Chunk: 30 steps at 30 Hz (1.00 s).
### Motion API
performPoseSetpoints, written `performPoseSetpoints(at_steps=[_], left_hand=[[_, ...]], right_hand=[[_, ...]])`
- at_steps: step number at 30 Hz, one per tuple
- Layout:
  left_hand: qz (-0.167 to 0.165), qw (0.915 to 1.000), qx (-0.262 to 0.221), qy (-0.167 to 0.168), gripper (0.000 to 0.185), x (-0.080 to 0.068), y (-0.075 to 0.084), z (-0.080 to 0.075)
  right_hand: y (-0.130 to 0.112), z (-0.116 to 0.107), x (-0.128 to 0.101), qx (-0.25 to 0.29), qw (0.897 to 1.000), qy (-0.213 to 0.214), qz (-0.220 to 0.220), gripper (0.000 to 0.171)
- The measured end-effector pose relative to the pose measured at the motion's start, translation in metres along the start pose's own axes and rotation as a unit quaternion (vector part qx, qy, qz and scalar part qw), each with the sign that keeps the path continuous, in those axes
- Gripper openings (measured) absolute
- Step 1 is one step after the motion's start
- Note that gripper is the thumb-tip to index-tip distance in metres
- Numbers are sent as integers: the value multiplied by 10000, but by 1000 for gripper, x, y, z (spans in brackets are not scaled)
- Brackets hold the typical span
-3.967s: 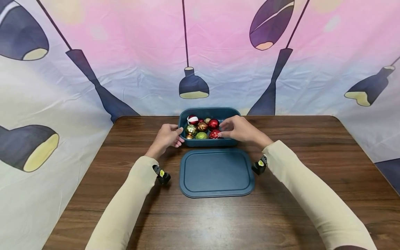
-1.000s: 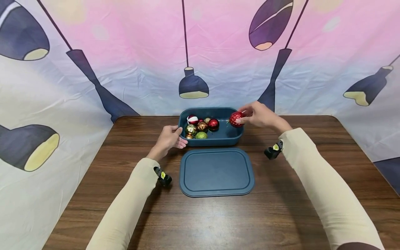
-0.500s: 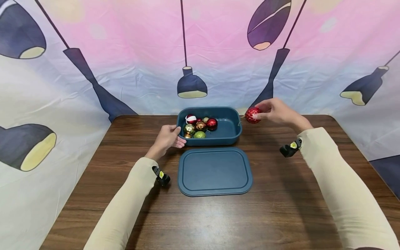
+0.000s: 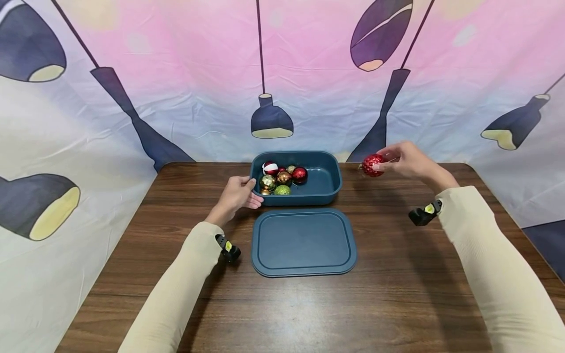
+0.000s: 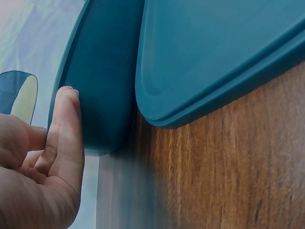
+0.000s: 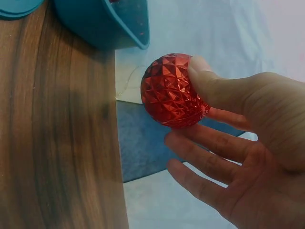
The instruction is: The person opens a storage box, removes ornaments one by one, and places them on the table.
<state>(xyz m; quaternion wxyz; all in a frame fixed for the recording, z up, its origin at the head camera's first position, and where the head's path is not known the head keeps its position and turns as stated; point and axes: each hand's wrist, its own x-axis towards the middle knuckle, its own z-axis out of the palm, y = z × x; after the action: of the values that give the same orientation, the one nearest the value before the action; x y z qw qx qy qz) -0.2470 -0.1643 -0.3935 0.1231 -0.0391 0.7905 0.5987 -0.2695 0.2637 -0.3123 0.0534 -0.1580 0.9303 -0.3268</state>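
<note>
Holding the red faceted bauble [image 4: 372, 165] between thumb and fingertips, our right hand [image 4: 408, 161] keeps it in the air above the far right part of the worktop [image 4: 397, 274], to the right of the teal bin [image 4: 333, 189] and apart from it. In the right wrist view the thumb lies across the bauble's [image 6: 174, 90] upper side, one finger seems to support it from behind, and the other fingers [image 6: 214, 148] are spread loosely below. A thin hanging thread trails from it toward the bin.

Our left hand [image 4: 238, 193] rests against the bin's left end, fingers fairly straight along the wall [image 5: 102, 90], thumb at the rim, so it braces rather than grips.

Inside the bin, the remaining baubles [image 4: 282, 179] cluster at the left: red, gold, green and one red-and-white. The matching lid [image 4: 303, 242] lies flat just in front of the bin.

To do this well, we judge a light pinch best, since the shell looks thin and glossy. We would set it down slowly so it cannot roll, mind the thread, and keep the left hand steadying the bin.
</note>
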Motion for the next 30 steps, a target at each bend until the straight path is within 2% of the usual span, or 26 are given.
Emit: performPoseSetpoints(at_steps=[6,13,20,30], left_hand=[[-22,10000,-2,2,55,0,1,0],[-51,10000,36,18,55,-2,3,1],[-50,10000,63,37,55,-1,4,2],[-88,9999,71,42,55,0,3,2]], right_hand=[[12,9,0,-201,9997,128,-73,44],[23,27,4,-143,9999,-50,11,50],[28,44,9,14,9995,-196,252,51],[29,59,16,91,9980,-162,610,53]])
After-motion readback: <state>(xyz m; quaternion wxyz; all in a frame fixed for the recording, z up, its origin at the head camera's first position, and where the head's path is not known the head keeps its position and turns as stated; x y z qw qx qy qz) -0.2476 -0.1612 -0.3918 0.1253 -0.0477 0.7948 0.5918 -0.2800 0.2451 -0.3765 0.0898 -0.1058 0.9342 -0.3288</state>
